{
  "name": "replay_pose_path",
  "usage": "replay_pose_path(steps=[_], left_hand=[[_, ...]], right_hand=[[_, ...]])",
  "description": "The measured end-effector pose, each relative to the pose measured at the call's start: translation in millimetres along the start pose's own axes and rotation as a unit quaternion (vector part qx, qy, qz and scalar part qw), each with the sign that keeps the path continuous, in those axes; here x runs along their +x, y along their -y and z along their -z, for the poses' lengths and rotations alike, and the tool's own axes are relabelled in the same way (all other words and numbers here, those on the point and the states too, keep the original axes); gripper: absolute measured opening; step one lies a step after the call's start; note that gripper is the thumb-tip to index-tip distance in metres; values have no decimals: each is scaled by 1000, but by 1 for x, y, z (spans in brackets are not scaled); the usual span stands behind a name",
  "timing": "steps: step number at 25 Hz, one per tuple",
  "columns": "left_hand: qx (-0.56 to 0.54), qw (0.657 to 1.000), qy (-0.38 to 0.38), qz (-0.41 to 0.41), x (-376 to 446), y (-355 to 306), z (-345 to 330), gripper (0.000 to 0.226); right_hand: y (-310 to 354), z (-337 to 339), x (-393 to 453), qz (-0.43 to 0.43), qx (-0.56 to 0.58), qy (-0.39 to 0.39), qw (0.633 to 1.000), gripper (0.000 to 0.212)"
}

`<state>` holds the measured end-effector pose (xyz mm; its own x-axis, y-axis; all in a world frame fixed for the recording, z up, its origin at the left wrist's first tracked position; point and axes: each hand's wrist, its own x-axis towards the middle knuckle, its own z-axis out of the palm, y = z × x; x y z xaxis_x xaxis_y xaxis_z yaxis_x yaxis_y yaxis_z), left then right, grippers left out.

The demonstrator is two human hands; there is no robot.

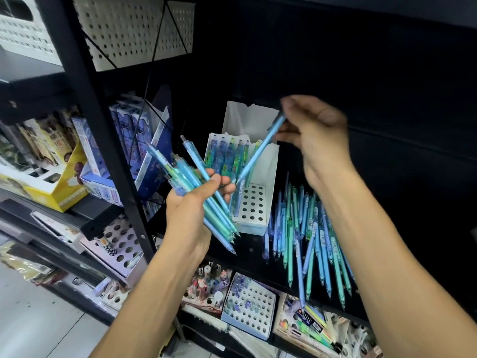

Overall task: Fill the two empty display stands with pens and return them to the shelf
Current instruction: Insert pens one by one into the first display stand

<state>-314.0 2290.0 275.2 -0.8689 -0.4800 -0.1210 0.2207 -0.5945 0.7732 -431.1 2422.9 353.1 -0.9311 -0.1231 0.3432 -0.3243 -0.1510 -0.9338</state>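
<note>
A white cardboard display stand [251,202] sits on the black shelf [255,249], its back rows already filled with blue and green pens [227,157] and its front rows of holes bare. Its left front corner is hidden behind the left hand [191,200], which grips a fanned bundle of pens [204,195] with the tips pointing down and to the right; how many it holds is hard to count, since the barrels overlap. The right hand [313,135] pinches a single light-blue pen [260,148] near its top end, the pen slanted with its tip just above the stand's open holes; this hand is motion-blurred, so the exact finger placement cannot be made out. To the right of the stand, a loose pile of blue and green pens [309,244] lies on the shelf, partly covered by the right forearm. On the shelf below, another perforated white stand [249,304] holds a few small pens in its rear holes. To the left, beyond a black upright post [103,140], stand a yellow box [59,187] and blue packaged boxes [134,130], their print too blurred to read.
</note>
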Motion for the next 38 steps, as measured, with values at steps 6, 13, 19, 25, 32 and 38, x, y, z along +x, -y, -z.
replay_pose_path(steps=[6,13,19,25,32,38], left_hand=[[-25,1000,11,13,-2,2,8,17],[-25,999,15,16,-3,6,6,15],[-25,999,14,16,-3,7,5,16],[-30,999,20,22,-2,6,8,18],[-25,999,23,16,-3,10,5,20],[0,999,46,23,-5,11,3,19]], right_hand=[[-48,2,-3,34,-244,41,968,14],[-54,-1,0,50,-223,38,973,8],[-59,-4,1,57,-220,37,973,6],[-64,2,8,40,-191,2,981,6],[-69,-2,6,116,-436,110,886,10],[-42,-9,-6,202,-439,64,873,25]])
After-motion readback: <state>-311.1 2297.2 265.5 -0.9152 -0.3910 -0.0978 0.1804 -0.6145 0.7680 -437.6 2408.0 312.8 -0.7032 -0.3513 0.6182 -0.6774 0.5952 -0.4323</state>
